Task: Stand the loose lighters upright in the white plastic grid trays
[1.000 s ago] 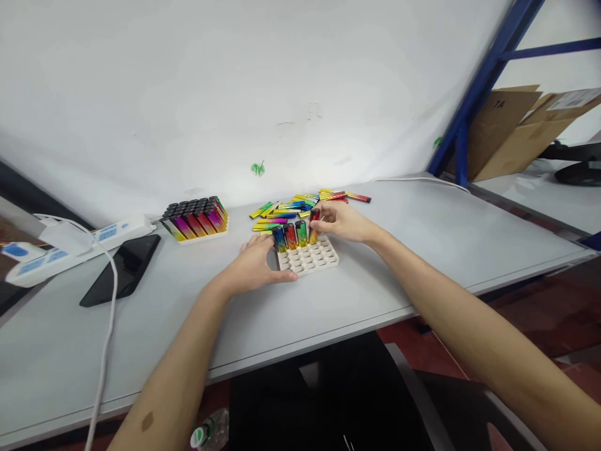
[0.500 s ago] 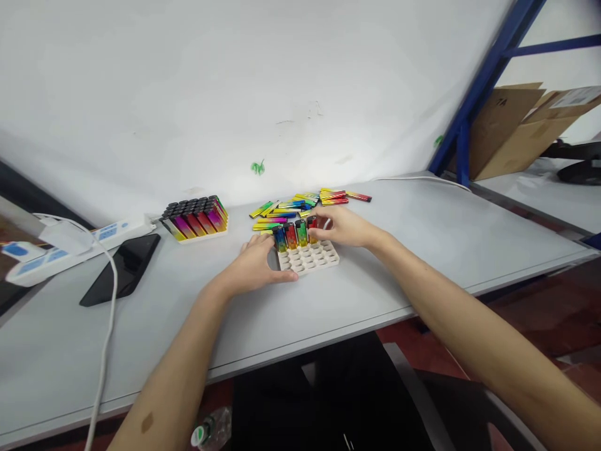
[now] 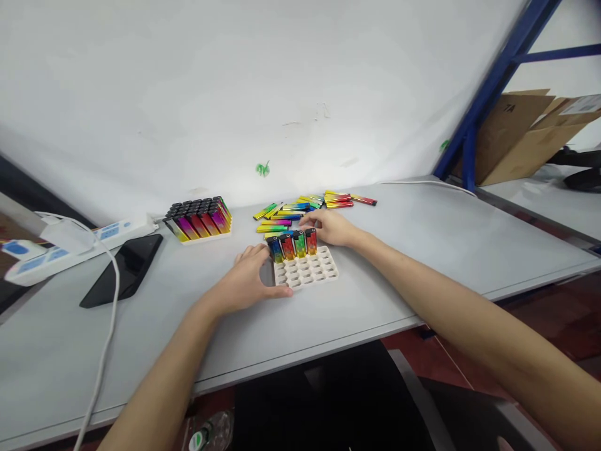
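Observation:
A white tray with rows of slots (image 3: 307,274) lies on the table before me. Several lighters (image 3: 287,247) with black tops, blue, red and green, stand upright in its back row. My left hand (image 3: 251,279) spans the tray's left side, thumb at the near corner and fingers at the back, gripping it. Just behind the tray, my right hand (image 3: 327,227) has its fingers curled down among loose lighters (image 3: 291,211) in shiny rainbow colours. Its fingertips are partly hidden, and what they pinch is not clear.
A filled tray of lighters (image 3: 200,219) stands at the back left. Further left lie a black phone (image 3: 121,270), a power strip (image 3: 70,250) and a white cable (image 3: 111,313). Behind rises a white wall (image 3: 211,94). Cardboard boxes (image 3: 516,134) stand beyond a blue frame (image 3: 483,94) at right.
My right hand has let go of the red lighter at the right of the standing row and moved back to the loose lighters. My left hand stays at the tray.

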Demonstrator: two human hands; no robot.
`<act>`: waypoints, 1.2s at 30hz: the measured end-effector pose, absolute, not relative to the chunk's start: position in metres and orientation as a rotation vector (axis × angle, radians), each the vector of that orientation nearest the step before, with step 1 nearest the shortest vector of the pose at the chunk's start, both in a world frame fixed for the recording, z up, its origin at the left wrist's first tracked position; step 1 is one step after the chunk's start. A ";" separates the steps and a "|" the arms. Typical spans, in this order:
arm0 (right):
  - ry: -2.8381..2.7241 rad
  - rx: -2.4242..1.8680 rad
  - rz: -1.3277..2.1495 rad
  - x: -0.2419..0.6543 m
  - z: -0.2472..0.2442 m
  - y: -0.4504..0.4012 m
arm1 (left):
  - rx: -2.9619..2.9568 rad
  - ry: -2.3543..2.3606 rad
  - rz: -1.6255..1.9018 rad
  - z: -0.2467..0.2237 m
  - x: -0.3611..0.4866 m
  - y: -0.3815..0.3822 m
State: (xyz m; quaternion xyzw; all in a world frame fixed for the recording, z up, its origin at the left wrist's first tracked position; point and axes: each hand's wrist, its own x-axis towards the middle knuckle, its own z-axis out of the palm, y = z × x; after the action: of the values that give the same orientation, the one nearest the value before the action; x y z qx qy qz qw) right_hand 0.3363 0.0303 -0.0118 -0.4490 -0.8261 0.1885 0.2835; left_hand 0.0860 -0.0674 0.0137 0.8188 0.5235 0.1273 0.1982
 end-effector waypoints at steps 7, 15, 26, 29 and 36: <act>-2.041 -1.139 0.738 0.334 -0.010 0.029 | 2.285 1.439 0.381 0.012 0.086 -0.067; -0.985 -0.885 1.250 0.373 0.018 0.014 | 2.247 1.462 0.363 0.014 0.085 -0.067; -1.000 -0.930 1.405 0.362 0.018 0.006 | 2.232 1.398 0.448 0.006 0.076 -0.057; -1.026 -0.865 1.477 0.358 0.019 0.001 | 2.247 1.361 0.569 0.005 0.073 -0.054; -1.094 -0.896 1.457 0.356 0.019 -0.002 | 2.124 1.802 0.835 -0.006 0.063 -0.037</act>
State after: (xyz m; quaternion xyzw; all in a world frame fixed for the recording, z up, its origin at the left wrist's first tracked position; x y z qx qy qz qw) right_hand 0.3560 -0.0023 0.0188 -0.3750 -0.4577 0.6095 0.5277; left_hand 0.0628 -0.0370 -0.0059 0.7255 0.6154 0.2852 0.1166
